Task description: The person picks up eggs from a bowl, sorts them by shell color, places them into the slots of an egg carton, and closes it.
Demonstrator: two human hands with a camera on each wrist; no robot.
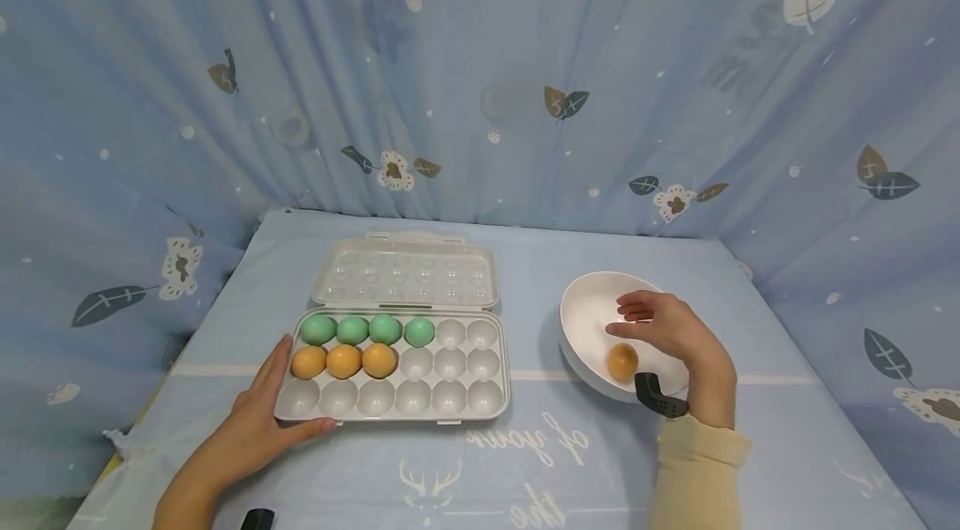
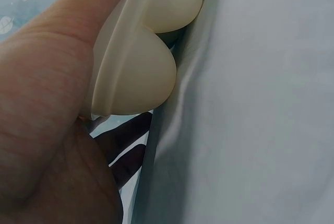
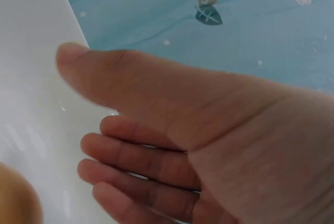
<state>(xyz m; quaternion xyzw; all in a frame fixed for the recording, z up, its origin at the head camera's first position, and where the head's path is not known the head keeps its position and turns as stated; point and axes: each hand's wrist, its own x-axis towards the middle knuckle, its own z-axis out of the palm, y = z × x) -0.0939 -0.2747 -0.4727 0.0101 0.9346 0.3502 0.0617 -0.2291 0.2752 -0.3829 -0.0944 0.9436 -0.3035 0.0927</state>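
My left hand [image 1: 251, 422] rests at the near left corner of a pale plastic egg carton [image 1: 468, 419]. Its fingers lie straight along the left side and its thumb along the front edge. In the left wrist view, the carton's rounded cups [image 2: 141, 72] bulge down beside the thumb. Several green eggs [image 1: 352, 330] fill part of the back row, and three orange eggs [image 1: 343, 362] sit in the middle row. Over a white bowl [image 1: 588, 309], my right hand [image 1: 671, 330] hovers with loosely bent fingers and nothing in them. One orange egg [image 1: 622, 362] lies in the bowl below it.
The carton's clear lid [image 1: 405, 273] lies folded back behind it. A blue patterned cloth [image 1: 525, 472] covers the table, and blue curtains [image 1: 480, 97] hang around the back and sides. A black strap piece [image 1: 660, 397] sits at my right wrist.
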